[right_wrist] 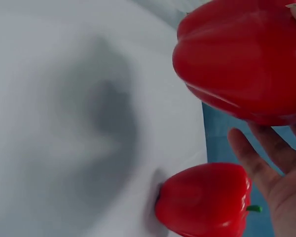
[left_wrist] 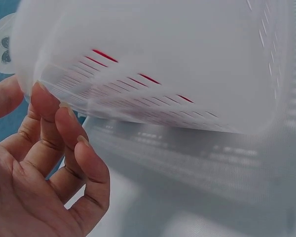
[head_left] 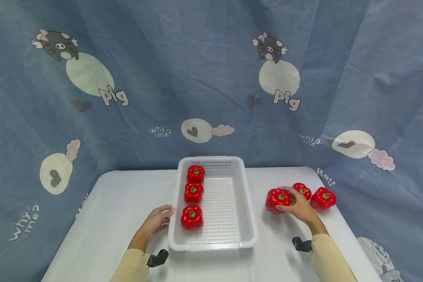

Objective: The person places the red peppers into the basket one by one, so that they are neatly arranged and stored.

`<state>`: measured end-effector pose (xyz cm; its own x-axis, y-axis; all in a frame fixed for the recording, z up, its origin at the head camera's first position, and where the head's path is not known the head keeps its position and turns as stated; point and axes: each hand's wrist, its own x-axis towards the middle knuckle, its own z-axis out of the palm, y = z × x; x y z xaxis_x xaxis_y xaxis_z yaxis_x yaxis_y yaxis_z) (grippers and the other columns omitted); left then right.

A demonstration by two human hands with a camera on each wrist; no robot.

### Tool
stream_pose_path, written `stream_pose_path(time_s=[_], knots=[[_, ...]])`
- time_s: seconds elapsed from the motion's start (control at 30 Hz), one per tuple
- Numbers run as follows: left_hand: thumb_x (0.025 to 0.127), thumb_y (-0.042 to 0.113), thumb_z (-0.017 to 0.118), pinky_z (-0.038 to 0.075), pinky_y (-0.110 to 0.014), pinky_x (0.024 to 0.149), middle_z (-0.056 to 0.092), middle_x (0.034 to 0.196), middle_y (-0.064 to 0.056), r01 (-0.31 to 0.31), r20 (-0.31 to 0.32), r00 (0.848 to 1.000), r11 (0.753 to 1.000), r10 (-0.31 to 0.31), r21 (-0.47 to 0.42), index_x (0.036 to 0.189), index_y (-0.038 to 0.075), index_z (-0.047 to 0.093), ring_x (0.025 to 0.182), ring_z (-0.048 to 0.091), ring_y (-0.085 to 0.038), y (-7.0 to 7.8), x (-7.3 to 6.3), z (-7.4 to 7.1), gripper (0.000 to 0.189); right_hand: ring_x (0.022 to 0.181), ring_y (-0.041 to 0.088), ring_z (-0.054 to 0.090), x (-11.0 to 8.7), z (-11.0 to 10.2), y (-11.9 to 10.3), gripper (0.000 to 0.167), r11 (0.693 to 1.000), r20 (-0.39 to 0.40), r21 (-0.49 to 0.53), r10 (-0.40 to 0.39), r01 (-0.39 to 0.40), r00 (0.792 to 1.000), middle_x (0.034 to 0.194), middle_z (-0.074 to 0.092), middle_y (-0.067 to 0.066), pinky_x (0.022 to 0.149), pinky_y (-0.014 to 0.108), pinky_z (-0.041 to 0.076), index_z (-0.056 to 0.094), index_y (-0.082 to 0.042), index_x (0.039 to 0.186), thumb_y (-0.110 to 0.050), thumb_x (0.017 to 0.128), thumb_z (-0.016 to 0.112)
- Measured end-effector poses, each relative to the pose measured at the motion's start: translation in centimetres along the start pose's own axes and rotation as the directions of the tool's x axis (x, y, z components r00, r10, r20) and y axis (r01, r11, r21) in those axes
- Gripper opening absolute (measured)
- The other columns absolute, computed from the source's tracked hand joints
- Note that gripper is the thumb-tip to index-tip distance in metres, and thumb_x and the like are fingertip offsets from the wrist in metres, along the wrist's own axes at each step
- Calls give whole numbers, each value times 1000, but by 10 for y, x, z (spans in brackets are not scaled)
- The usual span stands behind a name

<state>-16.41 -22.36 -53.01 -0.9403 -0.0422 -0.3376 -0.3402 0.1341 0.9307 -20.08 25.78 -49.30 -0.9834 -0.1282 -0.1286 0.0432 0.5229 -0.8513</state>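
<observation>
A white plastic basket (head_left: pixel 215 246) stands mid-table with three red bell peppers in a row along its left side: a far one (head_left: pixel 196 174), a middle one (head_left: pixel 193 193) and a near one (head_left: pixel 192 217). At the basket's left rim, my left hand (head_left: pixel 154 224) pinches the edge between thumb and bent fingers (left_wrist: pixel 64 121). To the basket's right, my right hand (head_left: pixel 300 206) grips another red bell pepper (head_left: pixel 277 200), raised over the table with its green stem upward. Two more peppers lie beyond that hand, one (head_left: pixel 302 190) partly hidden and one (head_left: pixel 323 199) farther right.
The white tabletop (head_left: pixel 127 192) extends on both sides of the basket. A blue curtain (head_left: pixel 211 86) printed with pigs hangs behind the table and along its sides. Slots (left_wrist: pixel 153 79) in the basket's wall show red through them.
</observation>
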Motion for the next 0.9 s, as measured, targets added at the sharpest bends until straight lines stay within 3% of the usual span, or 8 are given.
stream_pose_path(time_s=[0.53, 0.9], knots=[[94, 23, 61, 50, -32, 71, 68, 95, -7, 9, 13, 1000, 1000, -9, -9, 122, -5, 53, 81, 62, -17, 1, 1, 0, 41, 123, 45, 42, 14, -1, -22, 84, 999, 5, -42, -34, 34, 999, 139, 42, 22, 81, 44, 54, 41, -10, 142, -33, 73, 83], [93, 25, 62, 51, -33, 73, 67, 96, -8, 8, 6, 1000, 1000, -8, 8, 123, -5, 53, 83, 61, -18, 3, -2, 0, 43, 124, 43, 43, 25, -1, -37, 74, 986, -8, -64, -155, 155, 988, 138, 43, 17, 84, 48, 52, 46, -12, 138, -26, 75, 82]])
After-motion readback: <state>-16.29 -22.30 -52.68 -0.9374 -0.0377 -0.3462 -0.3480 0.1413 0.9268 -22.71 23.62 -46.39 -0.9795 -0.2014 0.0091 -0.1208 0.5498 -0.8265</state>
